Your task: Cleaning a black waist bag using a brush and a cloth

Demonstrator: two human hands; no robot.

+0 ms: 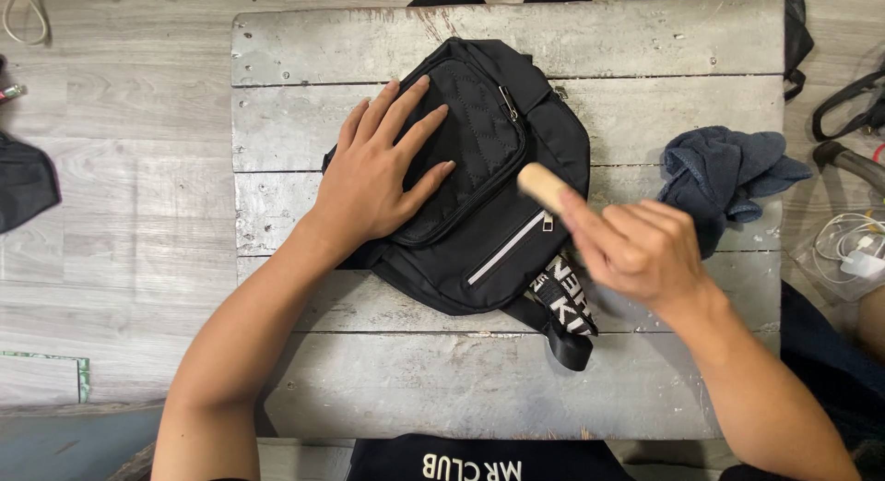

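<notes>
We see a black sling bag (479,195) lying flat near the middle of a weathered grey plank desk (645,47), with our left hand (383,172) spread open and pressed palm-down on its quilted front pocket, fingers splayed and gripping nothing. Our right hand (641,250) is closed around a wooden-handled tool (542,184) (most likely a small brush, though motion blur hides its working end), whose pale rounded end sits just over the bag's right side, above the silver zip (509,248) of the lower pocket.

As for how far the work has got, we judge it to be in the middle: the bag is pinned steady and the tool is at its surface, but the fabric looks evenly black all over, so we cannot tell which parts have been gone over and which are left. The strap (564,301), with its black-and-white patterned webbing, trails off the bag's lower right corner towards us.

Both zips that we can see are closed, so whatever the bag's pockets hold is hidden. A crumpled blue-grey cloth (724,172) lies on the desk well to the right of the bag, apart from both hands.
</notes>
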